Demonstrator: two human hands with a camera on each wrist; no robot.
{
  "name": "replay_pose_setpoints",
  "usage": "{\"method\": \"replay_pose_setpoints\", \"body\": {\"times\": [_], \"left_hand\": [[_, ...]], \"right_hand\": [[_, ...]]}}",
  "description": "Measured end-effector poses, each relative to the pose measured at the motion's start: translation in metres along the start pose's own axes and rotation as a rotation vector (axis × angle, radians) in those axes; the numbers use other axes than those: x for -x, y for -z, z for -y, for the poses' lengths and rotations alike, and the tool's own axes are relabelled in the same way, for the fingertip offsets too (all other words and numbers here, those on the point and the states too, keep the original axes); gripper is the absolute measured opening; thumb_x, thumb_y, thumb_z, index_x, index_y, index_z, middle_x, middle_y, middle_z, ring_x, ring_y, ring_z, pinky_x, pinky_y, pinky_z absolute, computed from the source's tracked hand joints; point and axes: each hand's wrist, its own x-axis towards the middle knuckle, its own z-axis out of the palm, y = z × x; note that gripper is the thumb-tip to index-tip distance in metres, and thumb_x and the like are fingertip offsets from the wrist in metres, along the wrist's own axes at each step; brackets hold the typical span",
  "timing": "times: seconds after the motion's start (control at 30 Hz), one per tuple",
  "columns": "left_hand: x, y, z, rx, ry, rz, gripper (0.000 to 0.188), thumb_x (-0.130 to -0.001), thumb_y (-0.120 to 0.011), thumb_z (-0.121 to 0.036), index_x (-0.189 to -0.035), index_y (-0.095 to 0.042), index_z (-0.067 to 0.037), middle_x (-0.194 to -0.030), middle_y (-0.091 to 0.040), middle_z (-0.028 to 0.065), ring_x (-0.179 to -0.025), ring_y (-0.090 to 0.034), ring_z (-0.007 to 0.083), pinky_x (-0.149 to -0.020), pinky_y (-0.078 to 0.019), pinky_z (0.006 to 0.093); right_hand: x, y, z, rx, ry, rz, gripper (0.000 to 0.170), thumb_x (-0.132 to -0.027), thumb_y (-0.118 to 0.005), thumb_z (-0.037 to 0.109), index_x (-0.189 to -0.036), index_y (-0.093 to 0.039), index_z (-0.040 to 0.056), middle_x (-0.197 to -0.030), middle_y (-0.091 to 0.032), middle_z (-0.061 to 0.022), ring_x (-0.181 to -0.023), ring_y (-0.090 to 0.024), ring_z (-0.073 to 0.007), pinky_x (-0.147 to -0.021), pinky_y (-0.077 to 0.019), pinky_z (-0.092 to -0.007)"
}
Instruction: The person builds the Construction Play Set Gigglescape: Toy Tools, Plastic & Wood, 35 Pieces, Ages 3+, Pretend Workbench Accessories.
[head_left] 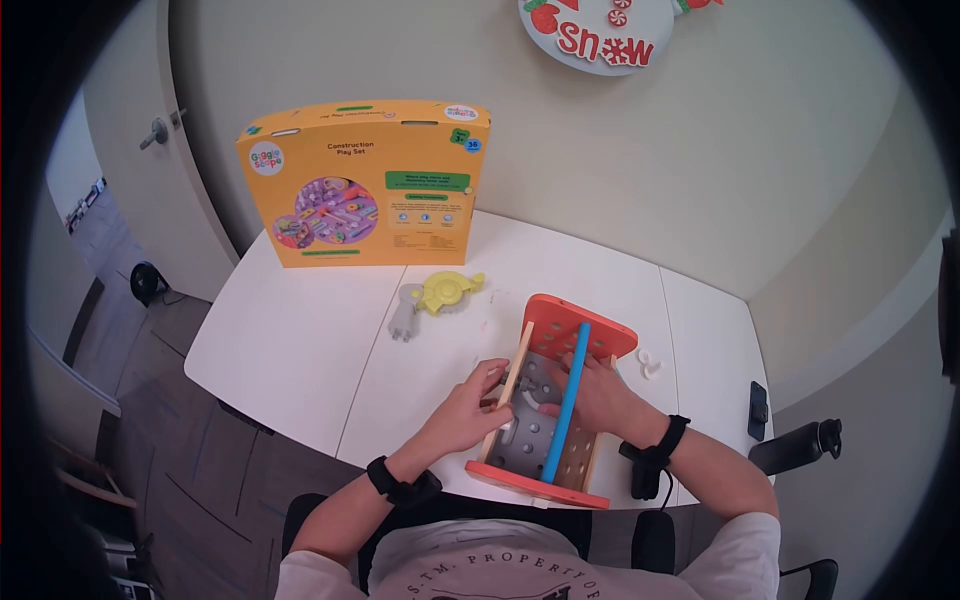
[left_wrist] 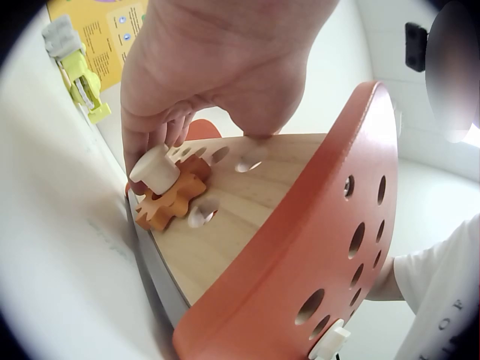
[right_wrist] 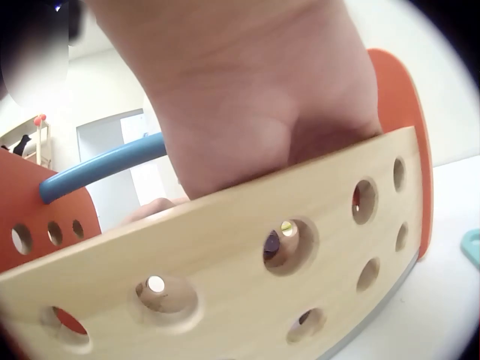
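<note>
While my left hand [head_left: 462, 412] curls round the white peg [left_wrist: 157, 171] in the orange gear [left_wrist: 184, 199], my right hand [head_left: 605, 395] reaches inside the toolbox [head_left: 538, 484], low and right of centre in the frame, its grip hidden; I'm probably fastening the gear, which next calls for steady pressure; the toolbox looks red-ended, pale-sided and full of holes

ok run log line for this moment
left hand: holds red-ended wooden box near cream round peg, orange toothed gear; right hand: inside box, grip hidden; yellow-grey plastic toy: on white table
</note>
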Motion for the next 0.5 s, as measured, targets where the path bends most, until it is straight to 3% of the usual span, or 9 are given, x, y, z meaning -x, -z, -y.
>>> {"method": "replay_pose_setpoints", "body": {"times": [0.07,0.17,0.27,0.37,0.47,0.5], "left_hand": [[-0.001,0.001,0.004,0.0,-0.003,-0.002,0.066,-0.098,-0.067,-0.006,-0.156,-0.034,-0.008,-0.162,-0.043,0.0287,-0.144,-0.052,0.0294,-0.112,-0.0481,0.041],[-0.001,0.0,0.006,0.016,-0.012,-0.007,0.066,-0.098,-0.067,-0.006,-0.156,-0.034,-0.008,-0.162,-0.043,0.0285,-0.144,-0.052,0.0291,-0.112,-0.0481,0.0406],[0.0,0.0,-0.002,0.009,0.018,0.003,0.067,-0.098,-0.067,-0.006,-0.156,-0.033,-0.008,-0.163,-0.043,0.0281,-0.144,-0.052,0.0291,-0.111,-0.0479,0.0405],[0.0,0.0,-0.001,0.004,0.019,-0.001,0.067,-0.098,-0.067,-0.006,-0.156,-0.033,-0.008,-0.162,-0.044,0.0279,-0.144,-0.052,0.0293,-0.111,-0.048,0.0407],[-0.001,0.0,0.004,0.017,0.013,-0.003,0.066,-0.098,-0.067,-0.007,-0.156,-0.034,-0.008,-0.162,-0.044,0.0281,-0.144,-0.053,0.0293,-0.111,-0.0481,0.0406],[-0.001,0.0,0.003,0.009,0.01,-0.007,0.066,-0.098,-0.067,-0.007,-0.156,-0.034,-0.008,-0.162,-0.044,0.0279,-0.143,-0.053,0.0292,-0.111,-0.048,0.0404]], "right_hand": [[-0.002,0.0,-0.002,-0.043,-0.039,0.035,0.059,-0.095,-0.074,0.042,-0.142,-0.06,0.0098,-0.119,-0.062,-0.0186,-0.117,-0.063,-0.0398,-0.097,-0.0494,-0.0486],[-0.006,0.02,0.006,-0.313,-0.028,0.248,0.058,-0.095,-0.074,0.041,-0.143,-0.06,0.0118,-0.123,-0.063,-0.0195,-0.118,-0.063,-0.0403,-0.096,-0.0488,-0.0504],[-0.006,0.019,0.003,-0.32,0.06,0.256,0.057,-0.095,-0.074,0.04,-0.143,-0.06,0.0123,-0.119,-0.062,-0.0184,-0.114,-0.064,-0.0402,-0.096,-0.0503,-0.0505],[-0.003,0.007,0.0,0.007,0.067,-0.058,0.056,-0.095,-0.074,0.037,-0.144,-0.06,0.0133,-0.112,-0.06,-0.0168,-0.111,-0.064,-0.0391,-0.093,-0.0525,-0.0483],[-0.005,0.014,0.0,-0.272,0.049,0.171,0.057,-0.094,-0.075,0.038,-0.144,-0.06,0.0144,-0.113,-0.061,-0.0157,-0.112,-0.063,-0.0386,-0.095,-0.0513,-0.05],[-0.005,0.015,0.001,-0.256,0.077,0.17,0.058,-0.094,-0.075,0.038,-0.145,-0.06,0.0145,-0.112,-0.061,-0.0157,-0.112,-0.063,-0.0384,-0.095,-0.0512,-0.0504]]}}
